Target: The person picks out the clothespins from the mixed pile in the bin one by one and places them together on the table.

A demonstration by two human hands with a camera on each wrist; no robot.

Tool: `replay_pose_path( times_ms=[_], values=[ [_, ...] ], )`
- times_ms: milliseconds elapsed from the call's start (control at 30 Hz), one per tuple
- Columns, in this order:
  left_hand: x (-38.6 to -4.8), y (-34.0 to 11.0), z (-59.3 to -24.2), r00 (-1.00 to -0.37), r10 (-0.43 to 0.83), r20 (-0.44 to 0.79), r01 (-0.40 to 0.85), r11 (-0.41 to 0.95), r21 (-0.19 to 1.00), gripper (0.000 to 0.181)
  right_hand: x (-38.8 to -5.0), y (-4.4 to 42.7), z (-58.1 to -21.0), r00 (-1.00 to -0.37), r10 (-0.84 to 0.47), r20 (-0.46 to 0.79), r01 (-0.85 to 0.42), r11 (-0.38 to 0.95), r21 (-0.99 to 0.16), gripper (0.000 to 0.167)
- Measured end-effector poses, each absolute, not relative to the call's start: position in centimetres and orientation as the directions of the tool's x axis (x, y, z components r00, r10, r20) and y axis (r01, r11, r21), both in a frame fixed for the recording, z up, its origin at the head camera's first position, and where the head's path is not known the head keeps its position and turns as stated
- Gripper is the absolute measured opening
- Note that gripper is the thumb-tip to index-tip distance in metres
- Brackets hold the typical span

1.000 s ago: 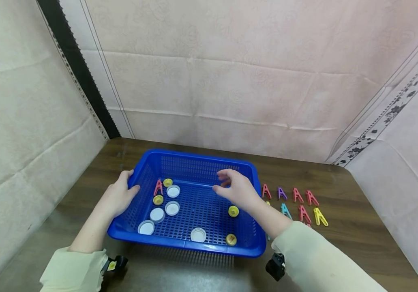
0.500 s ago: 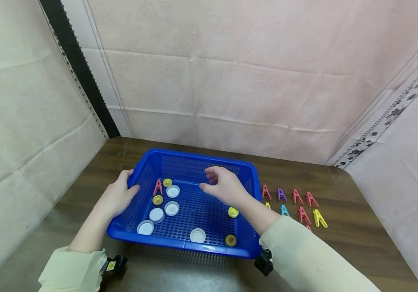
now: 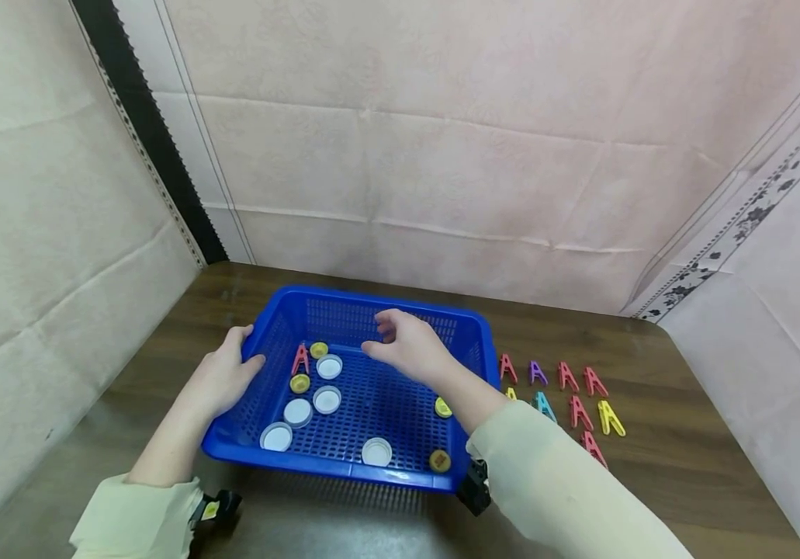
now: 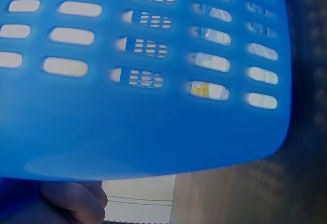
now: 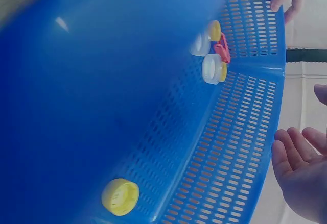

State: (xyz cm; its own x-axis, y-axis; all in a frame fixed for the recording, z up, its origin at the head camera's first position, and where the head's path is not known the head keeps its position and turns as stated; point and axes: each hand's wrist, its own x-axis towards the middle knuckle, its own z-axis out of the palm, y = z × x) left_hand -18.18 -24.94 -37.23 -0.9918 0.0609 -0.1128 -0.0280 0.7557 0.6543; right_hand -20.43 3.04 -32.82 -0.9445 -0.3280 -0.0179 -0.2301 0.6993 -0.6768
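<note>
My left hand (image 3: 227, 376) grips the left rim of a blue plastic basket (image 3: 330, 470), with the thumb over the inner side. The left wrist view shows the basket's slotted wall (image 4: 153, 127) close up. My right hand (image 3: 410, 345) hovers above the far part of the basket. Its fingers are relaxed, the thumb stands apart, and nothing shows in the palm (image 5: 306, 183). Inside the basket lie several white bottle caps (image 3: 327, 400), several yellow caps (image 3: 299, 383) and a red clothespin (image 3: 300, 359). My right forearm partly hides a yellow cap (image 3: 443, 407).
On the wooden table (image 3: 686, 435), right of the basket, lie several clothespins: red (image 3: 581, 412), purple (image 3: 538, 373), blue (image 3: 545, 405) and yellow (image 3: 611, 418). Pale cloth (image 3: 441, 178) hangs at the back and both sides.
My right hand has moved left and slightly away from me over the basket, uncovering more of the red clothespins on the right. My left hand has kept its grip on the rim.
</note>
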Motion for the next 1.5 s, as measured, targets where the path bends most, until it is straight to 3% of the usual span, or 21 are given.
replay_pose_path(
  times_ms=[367,1067,1333,1500],
  values=[
    [-18.2,-25.1,-37.3,-0.992,0.058,-0.113,-0.03,0.761,0.648,0.062,-21.9,2.0,-32.2,-0.959,-0.283,-0.017,-0.196,0.705,-0.681,0.056],
    [-18.3,-24.9,-37.0,-0.991,0.042,-0.126,-0.051,0.756,0.652,0.06,-23.7,-1.4,-32.8,-0.89,-0.454,-0.053,-0.327,0.714,-0.619,0.062],
    [-18.4,-24.8,-37.1,-0.993,0.034,-0.117,-0.049,0.762,0.645,0.059,-23.8,-2.1,-32.8,-0.823,-0.561,-0.086,-0.476,0.765,-0.435,0.063],
    [-18.3,-24.9,-37.2,-0.993,0.024,-0.119,-0.059,0.761,0.646,0.058,-23.6,-2.8,-33.4,-0.794,-0.597,-0.114,-0.508,0.756,-0.413,0.06]
  ],
)
